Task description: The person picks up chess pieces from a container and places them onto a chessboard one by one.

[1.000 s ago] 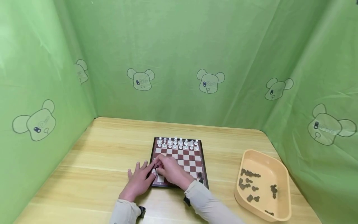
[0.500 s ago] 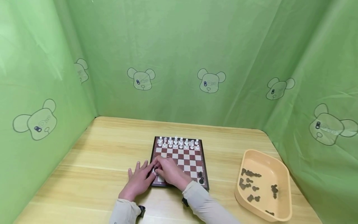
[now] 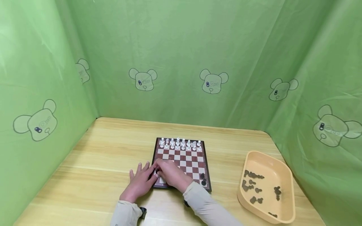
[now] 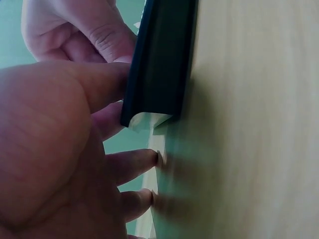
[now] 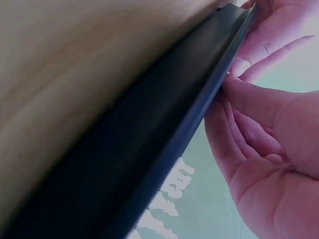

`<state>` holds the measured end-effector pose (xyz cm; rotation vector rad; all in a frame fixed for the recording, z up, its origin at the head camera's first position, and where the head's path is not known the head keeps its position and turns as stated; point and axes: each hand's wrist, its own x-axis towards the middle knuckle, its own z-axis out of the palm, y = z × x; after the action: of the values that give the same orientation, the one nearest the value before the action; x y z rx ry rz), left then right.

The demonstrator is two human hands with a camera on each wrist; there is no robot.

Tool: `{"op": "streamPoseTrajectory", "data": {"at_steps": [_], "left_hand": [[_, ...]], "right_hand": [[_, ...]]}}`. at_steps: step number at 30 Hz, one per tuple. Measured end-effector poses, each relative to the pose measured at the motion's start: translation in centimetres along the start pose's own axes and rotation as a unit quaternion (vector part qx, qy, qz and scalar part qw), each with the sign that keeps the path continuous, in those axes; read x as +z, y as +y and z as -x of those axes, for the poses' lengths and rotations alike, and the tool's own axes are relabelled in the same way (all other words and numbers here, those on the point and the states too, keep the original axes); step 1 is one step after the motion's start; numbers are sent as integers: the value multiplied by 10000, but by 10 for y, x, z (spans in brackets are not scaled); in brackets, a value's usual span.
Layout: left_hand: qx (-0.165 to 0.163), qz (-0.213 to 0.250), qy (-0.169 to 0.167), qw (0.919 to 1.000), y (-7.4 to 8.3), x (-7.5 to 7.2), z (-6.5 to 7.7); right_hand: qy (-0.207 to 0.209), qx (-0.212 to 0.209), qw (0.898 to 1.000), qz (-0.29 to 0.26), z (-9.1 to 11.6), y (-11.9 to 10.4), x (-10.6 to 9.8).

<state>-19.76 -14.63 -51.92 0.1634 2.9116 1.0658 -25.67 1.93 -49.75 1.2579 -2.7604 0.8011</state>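
Observation:
A chessboard [image 3: 195,159] with red and white squares lies on the table. My right hand [image 3: 171,171] is over its near left part, with thumb and fingers pinching a small black chess piece [image 3: 157,170] low at the squares. Most of that piece is hidden by the fingers. My left hand [image 3: 139,184] rests at the board's left edge, fingers spread and fairly straight, thumb and forefinger on the board beside the piece. In the left wrist view, the thumb of the left hand [image 4: 55,134] meets the dark side of the board [image 4: 162,59].
White chess pieces [image 3: 178,143] stand in two rows at the far side. Two black pieces [image 3: 203,182] stand at the near right corner. An orange plastic tray [image 3: 267,158] with several loose black pieces [image 3: 254,175] sits to the right. Green curtains [image 3: 175,103] enclose the wooden table [image 3: 118,138].
My right hand has shifted slightly left and lower over the same spot, still pinching the black piece. The left hand has stayed where it was.

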Motion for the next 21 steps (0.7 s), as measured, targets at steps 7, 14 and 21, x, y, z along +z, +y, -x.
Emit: {"op": "streamPoseTrajectory", "data": {"at_steps": [7, 14, 21], "left_hand": [[98, 85, 95, 9999, -3, 3, -1], [116, 133, 45, 9998, -2, 2, 0], [117, 121, 85, 9998, -3, 3, 1]], "right_hand": [[-48, -48, 10000, 30, 0, 1, 0], [-127, 73, 9996, -241, 1, 2, -2], [-214, 160, 9992, -286, 5, 0, -6]]}}
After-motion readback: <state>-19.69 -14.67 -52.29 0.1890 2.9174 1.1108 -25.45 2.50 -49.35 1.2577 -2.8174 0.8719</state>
